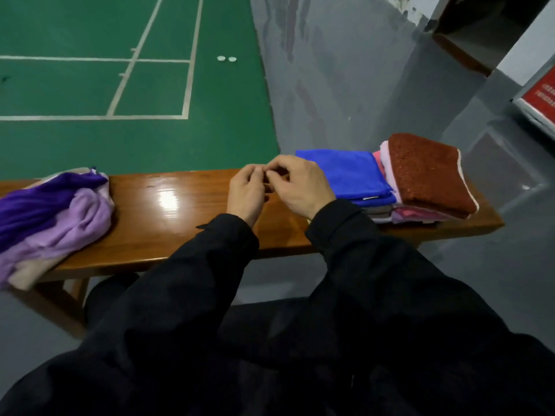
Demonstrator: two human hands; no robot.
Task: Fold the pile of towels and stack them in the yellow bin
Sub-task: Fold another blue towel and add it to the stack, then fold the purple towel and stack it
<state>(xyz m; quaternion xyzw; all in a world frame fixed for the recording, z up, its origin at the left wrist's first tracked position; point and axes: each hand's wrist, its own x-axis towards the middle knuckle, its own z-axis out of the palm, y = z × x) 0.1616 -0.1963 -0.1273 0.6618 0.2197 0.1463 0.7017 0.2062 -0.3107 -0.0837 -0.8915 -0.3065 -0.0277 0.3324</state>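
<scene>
- A red sign (540, 96) leans at the right edge; its white writing is too blurred to read.
- No bin shows in this view.
- Folded towels sit at the right end of the wooden bench (180, 211): a rust-brown towel (429, 172) tops one stack of pink and lilac ones, and a blue towel (348, 175) tops the stack just beside it on the left.
- An unfolded pile (51, 214) of dark purple, lilac and beige towels lies at the bench's left end, partly hanging over the near edge.
- The left hand (246, 190) and right hand (300, 184) hover together over the middle of the bench, fingers curled and fingertips meeting; whether they pinch anything small I cannot tell.
- Black sleeves (345, 265) cover both arms.
- The bench top is glossy, with a bright glare patch beside the left hand.
- Beyond lies a green court floor (90, 85) with white lines; two small white discs (226, 58) rest near its edge.
- Grey floor (360, 85) runs to the right, meeting a scuffed white wall.
</scene>
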